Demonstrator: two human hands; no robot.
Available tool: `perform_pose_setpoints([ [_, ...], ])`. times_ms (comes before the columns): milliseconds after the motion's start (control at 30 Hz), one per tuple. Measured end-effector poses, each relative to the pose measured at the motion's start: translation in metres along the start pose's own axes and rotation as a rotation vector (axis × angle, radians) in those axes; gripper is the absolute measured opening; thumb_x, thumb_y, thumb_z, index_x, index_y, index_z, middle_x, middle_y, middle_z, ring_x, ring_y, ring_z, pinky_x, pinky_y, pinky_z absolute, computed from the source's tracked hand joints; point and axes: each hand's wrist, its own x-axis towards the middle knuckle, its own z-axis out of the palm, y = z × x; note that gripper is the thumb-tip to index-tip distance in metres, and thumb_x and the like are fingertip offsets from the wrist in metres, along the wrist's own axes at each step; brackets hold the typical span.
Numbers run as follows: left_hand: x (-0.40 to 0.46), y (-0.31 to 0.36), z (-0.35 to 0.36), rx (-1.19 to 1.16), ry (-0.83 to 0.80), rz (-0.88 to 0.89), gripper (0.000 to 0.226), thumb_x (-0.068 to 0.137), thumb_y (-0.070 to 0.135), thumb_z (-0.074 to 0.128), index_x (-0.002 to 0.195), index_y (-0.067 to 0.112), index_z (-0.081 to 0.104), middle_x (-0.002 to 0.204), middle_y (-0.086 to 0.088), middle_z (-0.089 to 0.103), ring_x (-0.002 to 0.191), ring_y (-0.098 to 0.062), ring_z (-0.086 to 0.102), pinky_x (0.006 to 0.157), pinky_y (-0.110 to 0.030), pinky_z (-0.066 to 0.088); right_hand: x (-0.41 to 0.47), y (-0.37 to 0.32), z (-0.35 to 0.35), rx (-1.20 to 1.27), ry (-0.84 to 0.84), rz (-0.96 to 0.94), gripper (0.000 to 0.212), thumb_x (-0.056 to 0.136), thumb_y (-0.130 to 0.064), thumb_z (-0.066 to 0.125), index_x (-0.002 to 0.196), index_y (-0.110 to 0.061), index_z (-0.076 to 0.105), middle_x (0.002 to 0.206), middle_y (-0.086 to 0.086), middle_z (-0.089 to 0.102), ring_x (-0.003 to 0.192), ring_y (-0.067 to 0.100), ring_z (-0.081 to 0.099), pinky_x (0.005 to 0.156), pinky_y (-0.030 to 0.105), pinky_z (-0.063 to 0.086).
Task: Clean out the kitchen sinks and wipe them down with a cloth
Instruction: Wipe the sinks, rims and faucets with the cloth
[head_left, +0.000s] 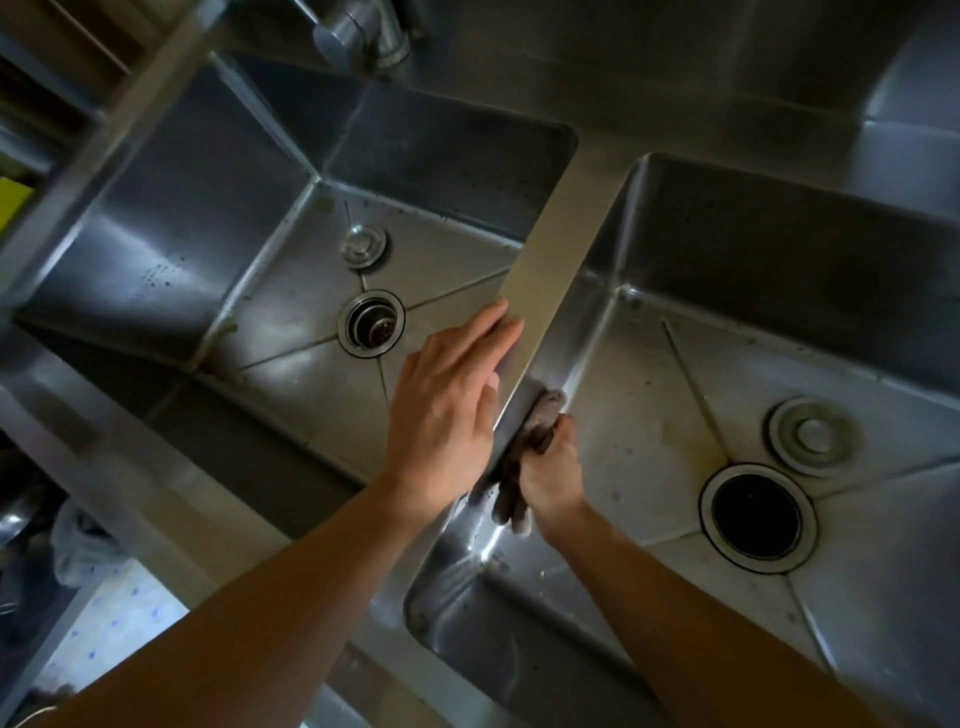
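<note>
From the head view, your left hand (447, 410) lies flat, fingers straight, on the steel divider (550, 260) between the two sinks, while your right hand (550, 467) grips a bunched brown cloth (524, 447) against the divider's right-sink (727, 364) wall; no legible writing shows.

Both basins open from above; divider (550, 249) between; stoppers (363, 245) (808, 435) beside drains; faucet (363, 31) overhead.

No readable text, label, brand, number or sign appears anywhere on the steel sinks or the things around them.
</note>
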Motion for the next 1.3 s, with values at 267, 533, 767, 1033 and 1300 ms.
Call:
perform_pose_setpoints([
  [267, 0.000, -0.003, 0.001, -0.032, 0.009, 0.002, 0.046, 0.087, 0.005, 0.043, 0.132, 0.009, 0.054, 0.145, 0.001, 0.044, 0.121, -0.022, 0.051, 0.098, -0.044, 0.041, 0.012, 0.006, 0.005, -0.069, 0.017, 0.046, 0.057, 0.086, 0.007, 0.038, 0.139, -0.012, 0.031, 0.130, 0.019, 0.047, 0.112, 0.034, 0.053, 0.100, 0.042, 0.045],
  [533, -0.014, -0.001, -0.017, -0.111, -0.003, -0.011, 0.044, 0.091, -0.010, 0.044, 0.131, 0.003, 0.054, 0.141, -0.007, 0.047, 0.128, -0.026, 0.041, 0.109, -0.013, 0.021, -0.071, -0.032, -0.024, -0.034, -0.175, -0.487, 0.034, 0.088, -0.001, 0.051, 0.110, -0.022, 0.038, 0.110, 0.016, 0.057, 0.092, 0.030, 0.063, 0.071, 0.033, 0.059],
  [767, -0.059, 0.000, -0.014, -0.012, 0.006, 0.009, 0.042, 0.092, 0.002, 0.041, 0.132, 0.003, 0.053, 0.143, -0.008, 0.045, 0.120, -0.027, 0.053, 0.094, -0.047, 0.044, -0.039, 0.000, -0.005, -0.200, -0.172, -0.235, 0.048, 0.083, 0.004, 0.047, 0.125, -0.013, 0.031, 0.124, 0.016, 0.048, 0.108, 0.034, 0.054, 0.092, 0.039, 0.048],
  [1033, -0.060, -0.005, -0.012, -0.010, 0.023, 0.026, 0.044, 0.092, 0.008, 0.038, 0.133, 0.006, 0.053, 0.144, -0.004, 0.045, 0.116, -0.024, 0.055, 0.090, -0.046, 0.044, 0.005, 0.034, 0.011, -0.326, -0.212, 0.083, 0.062, 0.083, 0.003, 0.051, 0.137, -0.005, 0.022, 0.132, 0.018, 0.032, 0.114, 0.040, 0.047, 0.096, 0.050, 0.047],
  [1300, -0.061, -0.004, -0.024, -0.116, -0.026, 0.008, 0.044, 0.086, -0.015, 0.047, 0.128, -0.003, 0.055, 0.141, -0.014, 0.045, 0.120, -0.035, 0.048, 0.105, -0.040, 0.036, -0.074, -0.009, -0.022, -0.082, -0.374, -0.169, 0.038, 0.080, -0.001, 0.054, 0.115, -0.010, 0.043, 0.101, 0.012, 0.060, 0.091, 0.030, 0.061, 0.060, 0.029, 0.048],
])
